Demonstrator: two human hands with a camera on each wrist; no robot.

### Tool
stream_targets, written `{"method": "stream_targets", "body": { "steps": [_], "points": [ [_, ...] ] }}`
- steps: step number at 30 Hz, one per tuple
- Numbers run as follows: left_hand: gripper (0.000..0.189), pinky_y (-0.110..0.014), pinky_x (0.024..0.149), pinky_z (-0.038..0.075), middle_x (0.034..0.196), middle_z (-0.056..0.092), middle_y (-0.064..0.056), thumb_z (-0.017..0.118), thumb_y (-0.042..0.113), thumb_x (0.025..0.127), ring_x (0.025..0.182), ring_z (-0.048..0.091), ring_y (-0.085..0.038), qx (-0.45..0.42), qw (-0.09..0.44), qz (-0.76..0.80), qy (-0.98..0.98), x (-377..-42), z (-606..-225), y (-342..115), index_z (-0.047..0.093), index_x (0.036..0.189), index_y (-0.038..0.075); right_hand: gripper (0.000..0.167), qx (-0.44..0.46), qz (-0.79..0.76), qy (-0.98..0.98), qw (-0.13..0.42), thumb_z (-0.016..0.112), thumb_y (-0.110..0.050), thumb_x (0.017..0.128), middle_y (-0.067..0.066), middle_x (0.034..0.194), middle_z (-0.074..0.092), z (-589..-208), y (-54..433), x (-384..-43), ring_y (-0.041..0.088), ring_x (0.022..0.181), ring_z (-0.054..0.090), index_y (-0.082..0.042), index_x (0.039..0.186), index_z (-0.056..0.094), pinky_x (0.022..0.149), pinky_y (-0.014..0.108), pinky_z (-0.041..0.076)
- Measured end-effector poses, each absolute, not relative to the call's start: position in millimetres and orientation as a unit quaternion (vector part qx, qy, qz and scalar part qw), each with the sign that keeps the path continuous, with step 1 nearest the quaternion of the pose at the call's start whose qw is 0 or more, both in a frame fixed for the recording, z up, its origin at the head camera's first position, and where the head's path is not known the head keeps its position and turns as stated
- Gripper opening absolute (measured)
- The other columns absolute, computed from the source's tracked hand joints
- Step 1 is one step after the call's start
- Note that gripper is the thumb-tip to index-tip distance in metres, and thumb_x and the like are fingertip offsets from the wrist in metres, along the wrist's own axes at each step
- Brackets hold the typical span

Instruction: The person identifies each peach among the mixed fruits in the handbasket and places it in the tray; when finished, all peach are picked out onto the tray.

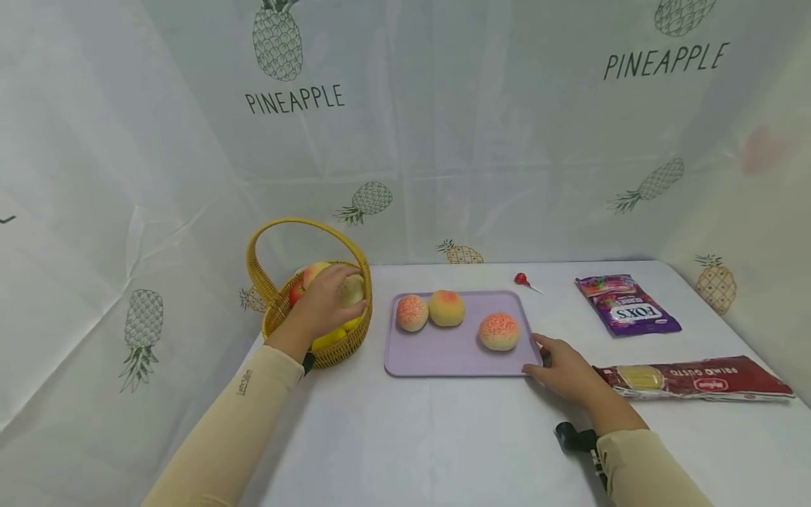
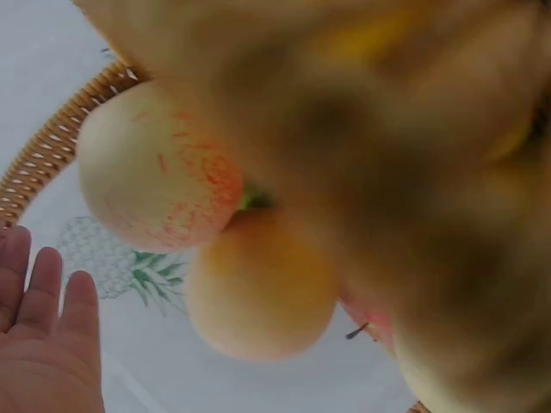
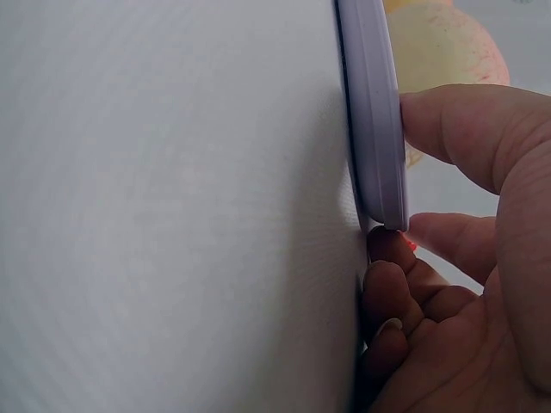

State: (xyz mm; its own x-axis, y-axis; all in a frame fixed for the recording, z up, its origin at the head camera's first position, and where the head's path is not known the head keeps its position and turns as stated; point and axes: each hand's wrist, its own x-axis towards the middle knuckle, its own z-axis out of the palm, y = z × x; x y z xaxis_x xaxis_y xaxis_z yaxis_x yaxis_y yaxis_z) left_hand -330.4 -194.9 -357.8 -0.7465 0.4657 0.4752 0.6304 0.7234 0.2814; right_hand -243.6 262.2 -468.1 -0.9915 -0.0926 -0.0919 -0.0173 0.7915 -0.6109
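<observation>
My left hand [image 1: 324, 303] reaches into a yellow wicker basket [image 1: 347, 350] of fruit, its thumb and fingers spread about a pale round fruit [image 1: 352, 290]. In the left wrist view its visible fingers [image 2: 39, 288] are straight, apart from a red-flecked peach [image 2: 155, 172] and a yellowish peach [image 2: 263, 288]; the thumb is out of view there. My right hand [image 1: 566, 373] grips the near right corner of a lilac tray [image 1: 437, 359], thumb and forefinger at its rim. On the tray sit a speckled peach [image 1: 412, 313], a yellow-orange peach [image 1: 446, 308] and another speckled peach [image 1: 499, 332].
The basket's tall handle [image 1: 304, 220] arches over the fruit. Right of the tray lie a red lollipop [image 1: 521, 279], a purple Fox's bag [image 1: 627, 304] and a long red packet [image 1: 703, 378]. A pineapple-print sheet [image 1: 443, 141] hangs behind the white table [image 1: 380, 436].
</observation>
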Motion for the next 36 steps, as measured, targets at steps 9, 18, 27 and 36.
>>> {"method": "stream_targets", "body": {
  "steps": [9,18,27,36],
  "points": [
    [0.076,-0.052,0.119,0.037,0.151,0.051,-0.010,0.081,0.036,0.085,0.144,0.042,-0.032,-0.247,0.105,-0.169,-0.948,-345.9,-363.4,-196.1,0.050,0.147,0.007,0.083,-0.032,-0.327,0.943,0.054,0.074,-0.035,0.093,0.033,0.136,0.056,-471.4,267.0,-243.6,0.046,0.124,0.056,0.005,0.155,0.036,0.106,0.066,0.044],
    [0.081,-0.051,0.120,0.036,0.157,0.042,-0.015,0.078,0.039,0.088,0.147,0.036,-0.034,-0.240,0.067,-0.121,-0.961,-346.9,-365.1,-199.1,0.044,0.152,0.005,0.083,-0.041,-0.328,0.943,0.047,0.075,-0.036,0.092,0.033,0.134,0.058,-472.9,263.2,-245.8,0.047,0.124,0.056,0.006,0.154,0.037,0.105,0.065,0.045],
    [0.078,-0.051,0.115,0.043,0.155,0.044,-0.018,0.077,0.034,0.086,0.144,0.042,-0.036,-0.254,0.057,-0.059,-0.964,-355.3,-359.5,-198.3,0.047,0.151,0.003,0.083,-0.037,-0.329,0.942,0.047,0.074,-0.035,0.093,0.034,0.138,0.055,-474.1,264.4,-244.6,0.051,0.130,0.051,0.006,0.154,0.036,0.108,0.066,0.042],
    [0.076,-0.049,0.119,0.039,0.154,0.045,-0.020,0.076,0.032,0.085,0.144,0.041,-0.036,-0.270,0.030,-0.013,-0.962,-365.2,-357.4,-193.6,0.050,0.148,0.001,0.081,-0.035,-0.338,0.939,0.048,0.073,-0.034,0.094,0.034,0.140,0.054,-475.2,264.6,-243.6,0.052,0.133,0.049,0.006,0.154,0.037,0.110,0.066,0.041]
  ]
}}
